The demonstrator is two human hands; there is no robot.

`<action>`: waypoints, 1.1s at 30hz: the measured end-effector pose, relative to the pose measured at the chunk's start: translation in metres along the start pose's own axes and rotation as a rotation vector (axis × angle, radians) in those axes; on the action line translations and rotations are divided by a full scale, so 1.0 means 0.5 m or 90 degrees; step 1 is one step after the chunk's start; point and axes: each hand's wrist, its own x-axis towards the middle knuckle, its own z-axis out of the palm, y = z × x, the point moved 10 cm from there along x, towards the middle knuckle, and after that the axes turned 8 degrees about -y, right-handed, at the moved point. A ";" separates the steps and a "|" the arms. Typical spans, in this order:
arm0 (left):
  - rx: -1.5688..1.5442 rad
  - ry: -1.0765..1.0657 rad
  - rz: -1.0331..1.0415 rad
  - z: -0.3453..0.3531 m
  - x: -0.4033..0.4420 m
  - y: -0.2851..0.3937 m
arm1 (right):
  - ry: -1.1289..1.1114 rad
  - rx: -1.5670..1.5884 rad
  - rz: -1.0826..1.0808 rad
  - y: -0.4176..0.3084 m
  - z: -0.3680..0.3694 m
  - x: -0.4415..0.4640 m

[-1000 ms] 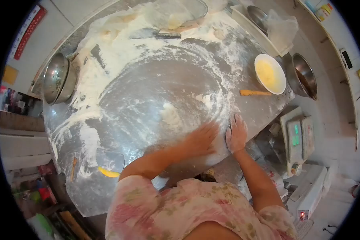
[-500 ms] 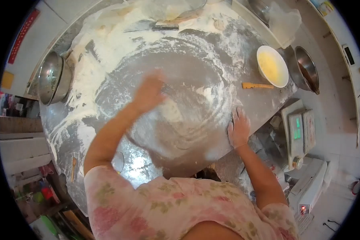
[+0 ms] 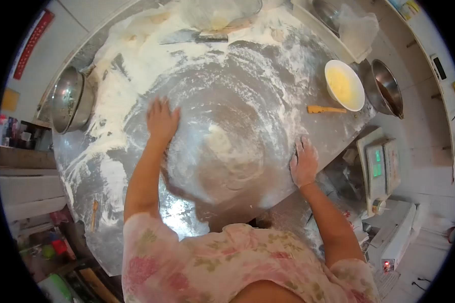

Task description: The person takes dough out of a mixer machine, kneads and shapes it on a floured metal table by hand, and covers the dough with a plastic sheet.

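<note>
My left hand is spread on the flour-dusted metal table, left of the middle, fingers apart and slightly blurred. It holds nothing. My right hand lies flat at the table's right front edge, fingers stretched out and pale with flour. Between the two hands the flour forms thin swirled smears. Thicker white flour covers the left side and the back.
A white bowl of yellow contents stands at right, with a wooden-handled tool near it. Metal bowls sit at the left edge; another metal bowl is far right. A digital scale stands beside the table, and a small stick lies front left.
My left hand has swept left and a little nearer to me across the table, and the flour swirl in the middle looks different. My right hand has stayed at the edge.
</note>
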 end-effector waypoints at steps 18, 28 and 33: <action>0.298 -0.367 0.157 0.036 -0.228 0.131 | 0.162 0.386 0.041 0.164 -0.032 -0.309; 0.059 0.037 0.208 -0.051 -0.478 0.288 | -0.120 0.474 0.834 0.528 0.354 -1.416; 0.032 0.181 0.312 -0.039 -0.681 0.475 | -0.153 0.464 1.057 0.474 0.459 -1.884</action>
